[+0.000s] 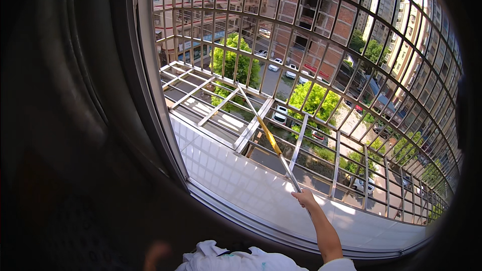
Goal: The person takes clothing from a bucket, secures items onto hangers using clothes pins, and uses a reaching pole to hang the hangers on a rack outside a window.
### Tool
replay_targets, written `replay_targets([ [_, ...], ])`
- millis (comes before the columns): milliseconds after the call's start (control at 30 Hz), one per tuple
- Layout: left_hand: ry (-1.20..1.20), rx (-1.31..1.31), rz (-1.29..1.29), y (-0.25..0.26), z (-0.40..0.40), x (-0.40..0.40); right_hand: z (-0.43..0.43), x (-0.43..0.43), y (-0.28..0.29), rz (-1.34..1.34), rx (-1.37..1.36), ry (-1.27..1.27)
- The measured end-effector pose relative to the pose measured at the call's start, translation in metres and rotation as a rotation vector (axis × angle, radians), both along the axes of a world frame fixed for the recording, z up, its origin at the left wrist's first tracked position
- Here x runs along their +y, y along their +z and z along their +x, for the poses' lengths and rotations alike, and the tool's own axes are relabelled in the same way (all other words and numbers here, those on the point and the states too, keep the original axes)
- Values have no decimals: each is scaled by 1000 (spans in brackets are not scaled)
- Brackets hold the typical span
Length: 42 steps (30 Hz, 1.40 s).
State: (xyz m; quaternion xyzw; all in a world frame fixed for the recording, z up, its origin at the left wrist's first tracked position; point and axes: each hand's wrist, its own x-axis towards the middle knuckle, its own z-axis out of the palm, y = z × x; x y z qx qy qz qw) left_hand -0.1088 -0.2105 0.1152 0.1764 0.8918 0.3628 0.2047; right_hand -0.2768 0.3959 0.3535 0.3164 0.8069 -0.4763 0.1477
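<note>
My right hand (304, 198) is closed around a long metal pole (289, 171) with a yellow middle section (269, 135). The pole slants up and away over the white tiled sill (233, 180), and its thin far end reaches the outer side of the metal window cage (265, 92). Whether that tip touches the bars I cannot tell. In the dark lower left, my left hand (156, 253) is a blur near my white shirt (241, 259), with its fingers hard to make out.
A sliding-window track (241, 222) runs along the near side of the sill. The dark window frame (150, 82) rises at left. The cage floor is open metal slats (222, 107), with a street, parked cars (279, 114) and trees (312, 99) far below.
</note>
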Motion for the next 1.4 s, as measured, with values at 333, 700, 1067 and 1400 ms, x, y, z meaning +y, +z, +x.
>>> replay_targets([
  [333,984,-651,394,120,33,55,-78,-12,-20,-214,30,1],
  [700,1073,-637,427,113,62,58,-119,7,-63,-452,-79,17],
  [1067,1074,-630,421,117,48,35,-108,-3,-81,800,63,48],
  [1400,858,-643,241,163,-14,42,-88,-29,-104,972,293,265],
])
